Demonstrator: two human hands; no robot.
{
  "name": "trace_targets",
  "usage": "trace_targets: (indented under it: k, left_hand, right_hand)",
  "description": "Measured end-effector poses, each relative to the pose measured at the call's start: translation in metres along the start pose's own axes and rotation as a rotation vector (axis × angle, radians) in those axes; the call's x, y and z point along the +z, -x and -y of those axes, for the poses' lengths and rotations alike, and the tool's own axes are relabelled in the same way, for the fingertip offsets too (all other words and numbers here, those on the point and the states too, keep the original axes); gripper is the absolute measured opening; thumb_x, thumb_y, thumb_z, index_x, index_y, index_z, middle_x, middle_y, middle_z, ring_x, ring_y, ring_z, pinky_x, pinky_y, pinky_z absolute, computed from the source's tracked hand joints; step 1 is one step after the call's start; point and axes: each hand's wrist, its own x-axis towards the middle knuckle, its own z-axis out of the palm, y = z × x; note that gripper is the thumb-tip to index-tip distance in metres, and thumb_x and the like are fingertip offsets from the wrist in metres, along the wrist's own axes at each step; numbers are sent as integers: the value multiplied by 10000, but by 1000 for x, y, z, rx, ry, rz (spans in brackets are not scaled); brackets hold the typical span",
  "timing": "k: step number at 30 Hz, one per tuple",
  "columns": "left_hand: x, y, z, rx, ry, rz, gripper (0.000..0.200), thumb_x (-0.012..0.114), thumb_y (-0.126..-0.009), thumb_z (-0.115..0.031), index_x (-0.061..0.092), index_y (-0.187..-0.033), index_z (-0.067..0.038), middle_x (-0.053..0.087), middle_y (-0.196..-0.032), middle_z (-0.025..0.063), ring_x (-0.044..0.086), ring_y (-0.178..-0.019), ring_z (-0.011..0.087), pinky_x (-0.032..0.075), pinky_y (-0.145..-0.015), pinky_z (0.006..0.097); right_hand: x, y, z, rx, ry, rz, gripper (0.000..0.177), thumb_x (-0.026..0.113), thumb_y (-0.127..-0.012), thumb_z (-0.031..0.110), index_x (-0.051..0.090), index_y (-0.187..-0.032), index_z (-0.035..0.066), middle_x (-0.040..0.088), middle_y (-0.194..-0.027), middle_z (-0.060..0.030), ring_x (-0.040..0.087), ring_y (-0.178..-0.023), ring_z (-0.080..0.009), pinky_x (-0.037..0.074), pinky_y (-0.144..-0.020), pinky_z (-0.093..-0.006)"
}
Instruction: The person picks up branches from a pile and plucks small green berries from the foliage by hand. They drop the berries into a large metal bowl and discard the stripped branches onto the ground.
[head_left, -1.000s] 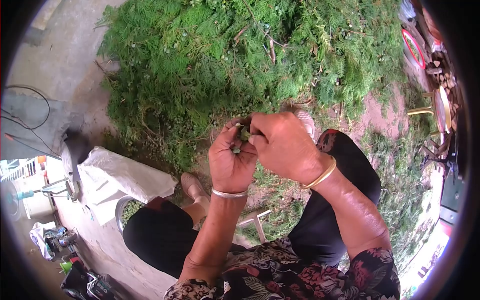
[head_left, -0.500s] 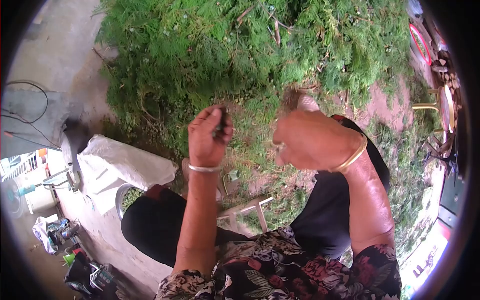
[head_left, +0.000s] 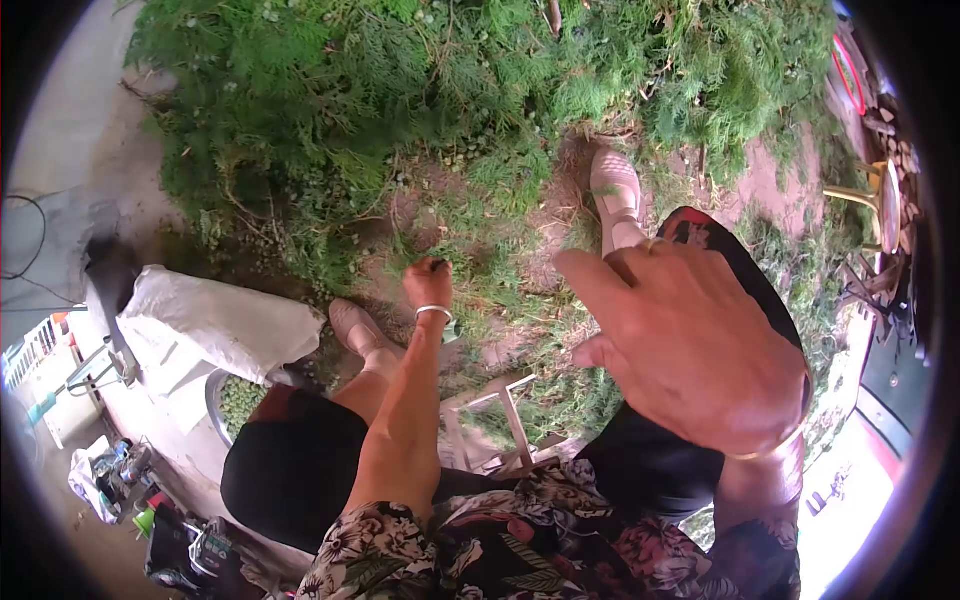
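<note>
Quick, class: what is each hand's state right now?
Left hand: curled shut, low by the scattered greenery; what it holds cannot be told.
Right hand: open, fingers spread, close to the camera.

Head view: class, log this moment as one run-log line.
left hand: fingers curled, down at the grass | right hand: raised, open, nothing visible in it | nearby: green branch pile, white sack

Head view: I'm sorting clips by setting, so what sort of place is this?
Probably a house yard outdoors: a pile of cut green branches lies on bare earth, a white sack and concrete strip alongside.
</note>
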Motion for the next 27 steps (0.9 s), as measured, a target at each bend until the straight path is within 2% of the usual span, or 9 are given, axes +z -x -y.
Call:
trace_targets:
  k: [1, 5, 8, 10, 13, 16, 21, 26, 27]
  left_hand:
    - [-8, 6, -30, -12, -121, -3, 169, 699, -684, -190, 702, -789, -57, 642, -733, 195, 638, -687, 349, 499, -638, 404]
    - [0, -4, -36, 30, -385, 34, 219, 707, -721, -228, 655, -799, -29, 652, -817, 204, 632, -794, 377, 492, -704, 450]
    - [-1, -8, -42, 1, -534, 73, 251, 703, -738, -241, 630, -812, -12, 645, -806, 218, 618, -821, 407, 489, -732, 463]
    - [-3, -20, -16, 143, -628, 97, 235, 694, -759, -201, 604, -829, 4, 649, -736, 186, 645, -712, 360, 512, -624, 429]
    - [-31, -24, -19, -441, 536, 416, 27, 606, -777, -16, 586, -795, -10, 619, -666, 114, 596, -517, 182, 412, -377, 269]
    - [-62, -12, -35, -599, 880, 353, 54, 584, -758, 21, 591, -802, -10, 610, -659, 129, 585, -506, 191, 413, -380, 270]
    - [-57, 8, -19, -584, 858, 325, 69, 622, -736, 24, 614, -800, 1, 592, -644, 86, 552, -479, 162, 380, -367, 249]
    - [-33, 36, -24, -560, 689, 450, 75, 656, -789, -28, 627, -857, -39, 578, -640, 30, 505, -469, 102, 311, -337, 227]
    - [-25, 44, -26, -429, 610, 491, 68, 662, -777, -33, 641, -837, -11, 574, -624, 42, 524, -481, 114, 354, -375, 230]
  right_hand:
    - [-2, 0, 0, -7, -26, -11, 449, 713, -736, 157, 504, -1090, -24, 566, -786, -203, 574, -733, -364, 419, -659, -449]
    - [3, -5, -2, 25, -57, -127, 521, 729, -706, 120, 502, -1150, -29, 582, -818, -196, 583, -753, -360, 441, -663, -434]
    - [0, -5, -5, 42, -74, -123, 531, 735, -688, 106, 512, -1152, -23, 593, -842, -195, 579, -751, -365, 448, -658, -430]
    - [-1, -5, -5, 55, -74, -148, 526, 734, -688, 108, 519, -1150, -20, 597, -862, -201, 581, -757, -365, 451, -660, -427]
    - [1, -1, -5, 77, -54, -203, 511, 732, -688, 108, 532, -1139, -23, 607, -895, -209, 585, -771, -367, 457, -664, -424]
    - [0, -1, -3, 109, -65, -183, 491, 729, -692, 105, 541, -1127, -26, 615, -914, -212, 587, -793, -372, 456, -683, -431]
    - [2, -2, -3, 104, -133, -99, 461, 716, -709, 97, 552, -1126, -14, 620, -879, -216, 584, -796, -394, 447, -709, -450]
    - [8, 2, -4, 7, -51, -269, 411, 684, -740, 100, 553, -1114, -11, 615, -848, -216, 580, -751, -394, 446, -677, -435]
    - [8, 2, -5, 9, -54, -268, 411, 684, -740, 100, 553, -1114, -11, 615, -848, -216, 580, -751, -394, 446, -677, -435]
